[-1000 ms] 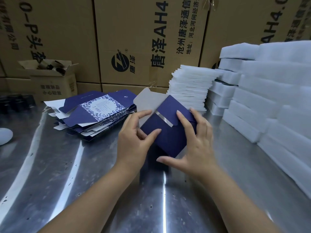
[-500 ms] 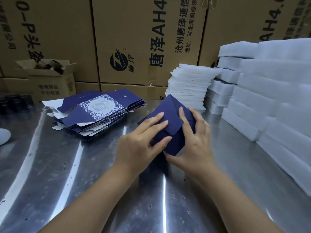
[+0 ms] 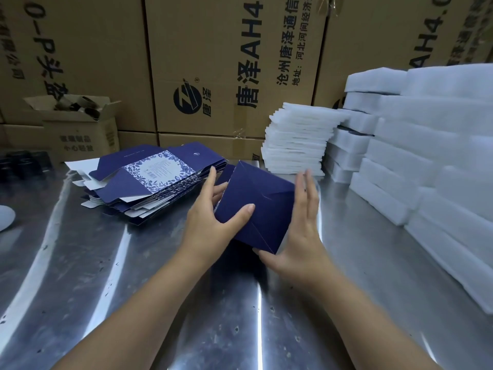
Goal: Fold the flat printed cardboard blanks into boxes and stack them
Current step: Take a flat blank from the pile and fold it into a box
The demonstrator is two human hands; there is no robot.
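Box [image 3: 256,206]: navy, gripped by left hand [image 3: 205,225].
Right hand [image 3: 301,236]: fingers held straight, beside box.
Carton [image 3: 240,62] behind box: printed "唐泽 AH4".

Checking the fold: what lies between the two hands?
The navy box: the left hand grips one side, the right hand lies flat against the other. Head view.

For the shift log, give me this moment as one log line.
phase: folding | navy box: end flaps closed | left hand: grips box | right hand: flat against its side | flat blanks: piled at left
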